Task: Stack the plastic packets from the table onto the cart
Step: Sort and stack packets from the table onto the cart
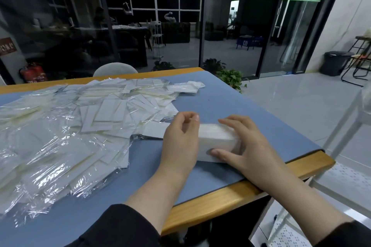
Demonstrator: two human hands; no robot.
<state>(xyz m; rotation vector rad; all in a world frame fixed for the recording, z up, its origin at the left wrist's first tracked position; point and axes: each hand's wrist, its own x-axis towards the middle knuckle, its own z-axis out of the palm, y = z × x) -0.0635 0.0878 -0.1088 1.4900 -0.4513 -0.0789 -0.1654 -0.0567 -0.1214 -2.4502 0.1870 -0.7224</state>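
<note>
A thick stack of white plastic packets (215,138) stands on the blue table mat (251,110) near the table's right front corner. My right hand (245,144) grips the stack, thumb on its near face and fingers over its top and far side. My left hand (180,140) is at the stack's left end with curled fingers; the packets' end is hidden behind it. A wide loose heap of clear-wrapped packets (70,126) covers the left half of the table. The white cart (345,176) with a perforated shelf stands to the right of the table.
The table has a wooden edge (220,198) along its front. A grey chair back (115,69) shows behind the far edge. Green plants (230,76) stand at the far right corner. Glass walls lie beyond; a black bin (335,62) and stools stand on the tiled floor.
</note>
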